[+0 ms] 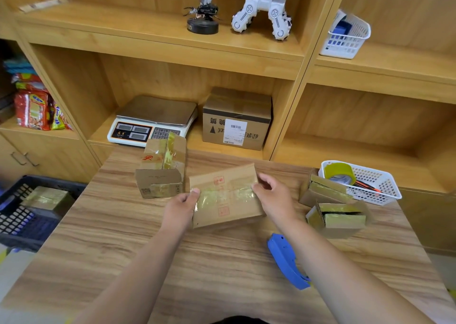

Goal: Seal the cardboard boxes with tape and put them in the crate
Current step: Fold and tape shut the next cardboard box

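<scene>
While thumbs press tape, both hands [181, 206] grip box [228, 205]

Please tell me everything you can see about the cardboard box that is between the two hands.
The cardboard box is flat and brown, with red stamps on its top. A glossy strip of clear tape runs across the top from side to side. It lies roughly level over the wooden table. The left hand grips its left edge, thumb on top; the right hand holds the right edge at the tape's end.
</scene>
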Available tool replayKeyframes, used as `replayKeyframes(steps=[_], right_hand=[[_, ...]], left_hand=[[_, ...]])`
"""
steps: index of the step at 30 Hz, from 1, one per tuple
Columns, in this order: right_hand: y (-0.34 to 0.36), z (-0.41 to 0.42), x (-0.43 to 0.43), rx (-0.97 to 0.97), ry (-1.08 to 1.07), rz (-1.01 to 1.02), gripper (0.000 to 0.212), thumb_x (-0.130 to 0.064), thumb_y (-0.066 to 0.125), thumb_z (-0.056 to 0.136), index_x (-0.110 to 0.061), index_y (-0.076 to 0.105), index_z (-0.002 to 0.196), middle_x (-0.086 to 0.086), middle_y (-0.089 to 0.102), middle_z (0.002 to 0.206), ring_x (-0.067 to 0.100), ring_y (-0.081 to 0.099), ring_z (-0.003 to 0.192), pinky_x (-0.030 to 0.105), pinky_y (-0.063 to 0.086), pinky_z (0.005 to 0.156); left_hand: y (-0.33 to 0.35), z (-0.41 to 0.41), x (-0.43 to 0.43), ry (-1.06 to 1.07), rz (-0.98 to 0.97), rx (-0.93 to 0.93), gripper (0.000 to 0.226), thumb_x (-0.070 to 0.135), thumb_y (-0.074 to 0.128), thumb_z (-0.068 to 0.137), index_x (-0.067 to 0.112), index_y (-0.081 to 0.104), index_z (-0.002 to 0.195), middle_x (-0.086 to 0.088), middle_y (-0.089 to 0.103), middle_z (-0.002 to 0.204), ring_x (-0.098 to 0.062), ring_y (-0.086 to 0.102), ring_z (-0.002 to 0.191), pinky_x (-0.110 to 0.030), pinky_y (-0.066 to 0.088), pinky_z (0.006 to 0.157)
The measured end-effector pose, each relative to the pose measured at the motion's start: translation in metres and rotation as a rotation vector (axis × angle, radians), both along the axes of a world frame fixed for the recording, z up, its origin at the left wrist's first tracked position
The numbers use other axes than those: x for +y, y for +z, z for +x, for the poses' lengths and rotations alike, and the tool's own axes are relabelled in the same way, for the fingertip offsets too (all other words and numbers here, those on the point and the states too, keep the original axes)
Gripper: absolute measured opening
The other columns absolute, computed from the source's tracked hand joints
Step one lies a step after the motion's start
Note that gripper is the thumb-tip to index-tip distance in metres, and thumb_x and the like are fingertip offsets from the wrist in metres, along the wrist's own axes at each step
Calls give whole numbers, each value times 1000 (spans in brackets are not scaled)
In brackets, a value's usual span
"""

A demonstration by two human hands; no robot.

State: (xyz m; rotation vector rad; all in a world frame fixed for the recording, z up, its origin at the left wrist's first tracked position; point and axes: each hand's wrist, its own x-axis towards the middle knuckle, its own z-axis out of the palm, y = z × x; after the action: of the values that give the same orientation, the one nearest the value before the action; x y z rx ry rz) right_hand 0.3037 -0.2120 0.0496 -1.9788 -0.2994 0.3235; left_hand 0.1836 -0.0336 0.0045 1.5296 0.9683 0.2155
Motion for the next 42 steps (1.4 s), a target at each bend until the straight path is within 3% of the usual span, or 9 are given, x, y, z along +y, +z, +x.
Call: replayKeyframes(steps=[5, 10, 17, 20, 23, 30, 35, 38, 42], right_hand=[[-3, -1, -6, 72, 48, 20, 50, -24, 60, 89, -25, 49, 138, -16, 58, 122, -7, 56, 99, 14, 45, 86], [-11, -3, -13, 117, 79, -37, 61, -27, 60, 89, -30, 36, 145, -11, 44, 143, 7, 49, 118, 27, 41, 102], [-15, -5, -15, 193, 47, -77, 63, -23, 64, 85, -24, 39, 143, -10, 56, 128, 4, 53, 105, 17, 43, 79], [-16, -5, -16, 230, 42, -88, 57, -19, 65, 82, -21, 47, 136, -10, 62, 113, 5, 59, 98, 20, 49, 77], [-14, -5, -18, 267, 47, -70, 51, -2, 55, 81, -24, 51, 127, -14, 62, 106, -3, 56, 89, 11, 44, 62], [-10, -2, -23, 325, 30, -52, 71, 12, 42, 76, -26, 45, 136, -16, 56, 107, -5, 50, 88, 8, 41, 55], [-12, -6, -24, 297, 11, 19, 51, 3, 51, 83, -28, 53, 124, -15, 60, 103, -6, 54, 86, 3, 42, 52], [-9, -7, -21, 291, -18, 56, 38, -12, 61, 88, -21, 54, 124, -3, 64, 111, -1, 58, 89, 6, 46, 60], [-6, -8, -15, 250, 7, 42, 34, -19, 64, 88, -16, 59, 121, -2, 67, 107, -1, 61, 90, 6, 45, 65]], left_hand=[[4, -1, 0, 12, -136, -58, 35, 51, 51, 91, 22, 66, 103, 1, 68, 104, -20, 61, 99, -39, 45, 93], [5, -5, -2, -139, -146, -110, 16, 43, 61, 88, 30, 64, 97, 7, 66, 112, -15, 59, 106, -24, 39, 82], [2, -13, -8, -398, -79, -69, 98, 20, 83, 67, 37, 27, 145, 21, 51, 125, 1, 52, 106, -26, 43, 93], [1, -13, -9, -403, -9, -46, 105, 11, 82, 66, 35, 22, 148, 10, 46, 140, -13, 48, 123, -43, 38, 108], [0, -13, -10, -396, 52, -78, 95, 10, 77, 73, 32, 24, 149, 12, 46, 141, -11, 45, 127, -38, 36, 110], [5, -6, -3, -354, 40, -94, 66, 34, 70, 83, 28, 40, 142, 12, 57, 129, 7, 56, 98, -7, 45, 67], [9, -1, -4, -276, 130, -69, 61, 45, 62, 85, 20, 45, 138, 7, 48, 137, -12, 53, 117, -22, 47, 90], [11, 3, -5, -181, 85, -72, 29, 53, 49, 90, 30, 62, 103, 5, 65, 110, -10, 62, 95, -23, 48, 67], [9, 5, -5, -23, -80, -71, 45, 56, 38, 94, 20, 64, 99, -1, 70, 91, -15, 67, 81, -25, 48, 56]])
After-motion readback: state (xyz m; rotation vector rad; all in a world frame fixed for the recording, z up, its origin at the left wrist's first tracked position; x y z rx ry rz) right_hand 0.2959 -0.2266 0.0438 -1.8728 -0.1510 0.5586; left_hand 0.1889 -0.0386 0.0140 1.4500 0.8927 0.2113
